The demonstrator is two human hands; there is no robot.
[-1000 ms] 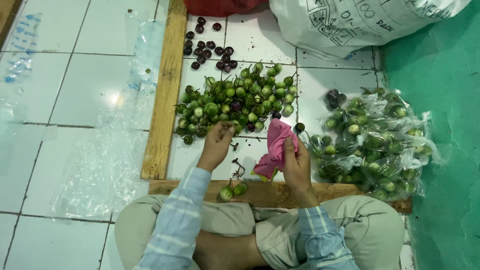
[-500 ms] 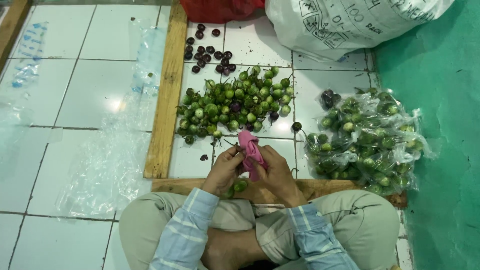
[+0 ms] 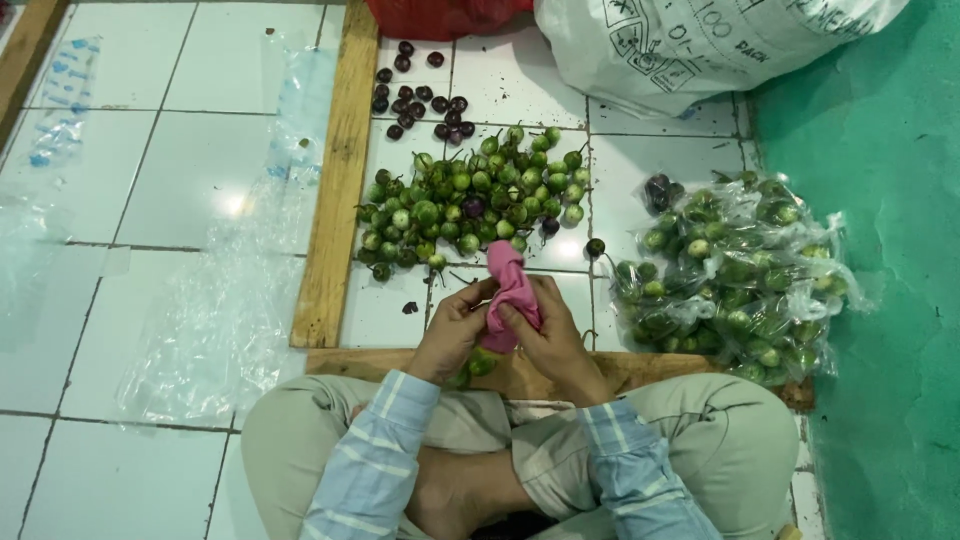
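Fingers (image 3: pixel 512 314) of both hands pinched a crumpled pink cloth (image 3: pixel 512 288) above the lap.

Left hand (image 3: pixel 452 335) and right hand (image 3: pixel 552 335) met around the soft, bunched fabric, its upper end sticking up just short of a loose heap of small round green fruits (image 3: pixel 470 200) on glossy white floor tiles (image 3: pixel 190 170). Clear plastic bags (image 3: pixel 735 275) beside the right hand held more green fruits. Small dark purple round fruits (image 3: pixel 415 95) lay beyond the heap, inside a pale wooden frame (image 3: pixel 335 180).
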